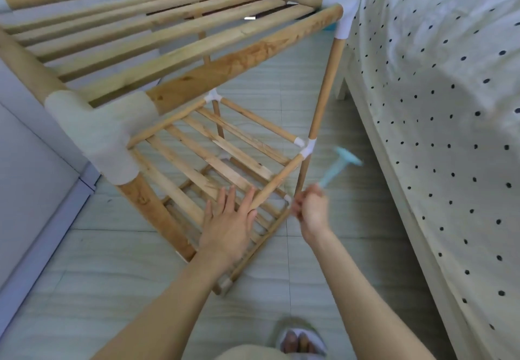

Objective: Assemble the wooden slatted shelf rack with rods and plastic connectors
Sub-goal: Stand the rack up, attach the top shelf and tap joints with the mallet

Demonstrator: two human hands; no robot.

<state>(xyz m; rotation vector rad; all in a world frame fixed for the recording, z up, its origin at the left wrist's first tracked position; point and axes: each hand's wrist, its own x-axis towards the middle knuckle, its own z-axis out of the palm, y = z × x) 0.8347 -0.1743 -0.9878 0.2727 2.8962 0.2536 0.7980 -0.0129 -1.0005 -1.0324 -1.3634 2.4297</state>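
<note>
A wooden slatted rack (174,39) stands on the tiled floor with three slatted tiers joined by white plastic connectors (101,132). My left hand (229,220) lies flat, fingers straight, on the front rod of the middle tier (277,181). My right hand (311,209) grips the handle of a light blue plastic mallet (339,164), blurred, raised just right of the middle tier's front right connector (308,146) and the upright rod (323,89). The lowest tier is partly hidden behind my left hand.
A bed with a cream polka-dot cover (439,112) fills the right side, close to the rack's right uprights. A pale wall or cabinet (31,168) runs along the left. My slippered foot (299,341) is at the bottom on the tiled floor (140,269).
</note>
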